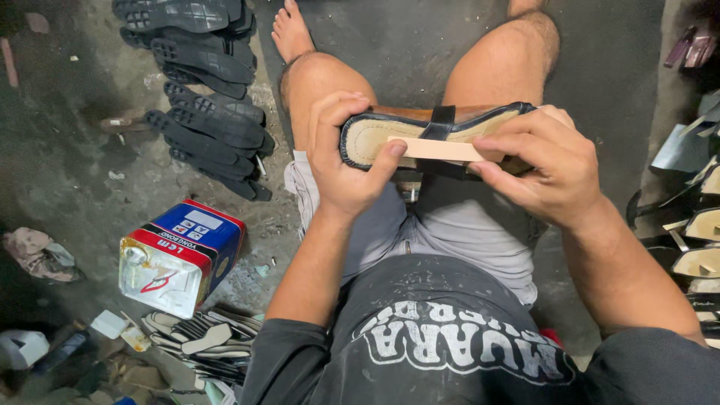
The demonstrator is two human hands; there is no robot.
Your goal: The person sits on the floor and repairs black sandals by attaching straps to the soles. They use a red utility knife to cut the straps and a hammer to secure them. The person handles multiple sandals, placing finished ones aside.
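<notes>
Tan insole and black strap mark the sandal [431, 135], held over the knees at twelve o'clock. It is clasped by the left hand [341, 157] and right hand [544, 169]. Light and bendable, it seems best gripped at the edges.

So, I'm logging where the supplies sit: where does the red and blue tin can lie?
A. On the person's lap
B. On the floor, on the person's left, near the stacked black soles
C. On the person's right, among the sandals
B: the red and blue tin can lies on its side on the floor, on the person's left, below the stacked black soles.
</notes>
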